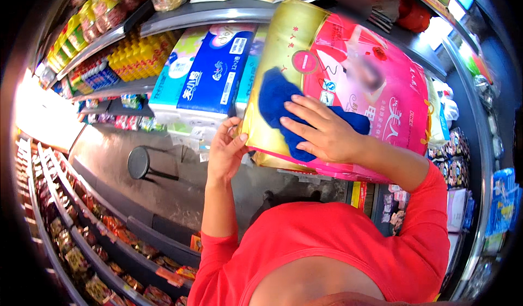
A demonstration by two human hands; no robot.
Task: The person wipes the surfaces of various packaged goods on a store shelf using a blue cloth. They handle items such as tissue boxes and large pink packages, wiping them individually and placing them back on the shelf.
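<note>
A large pink and gold package (pixel 402 97) bearing writing and a picture lies tilted in front of me, on or against the shelf. My right hand (pixel 320 132) presses a blue cloth (pixel 282 97) flat against its face, near the border of gold and pink. With thumb and fingers, my left hand (pixel 229 144) pinches the package's lower left edge. Directly left of it are packs of tissue paper, one in a dark blue wrapper (pixel 216 69). What bears the package from below is hidden.
Shelves (pixel 204 18) with yellow bottles (pixel 141 56) and packets curve along the back left. A round stool (pixel 139 163) stands on the aisle floor. Racks of packaged goods (pixel 77 261) line the lower left, and more stocked shelves rise at the right.
</note>
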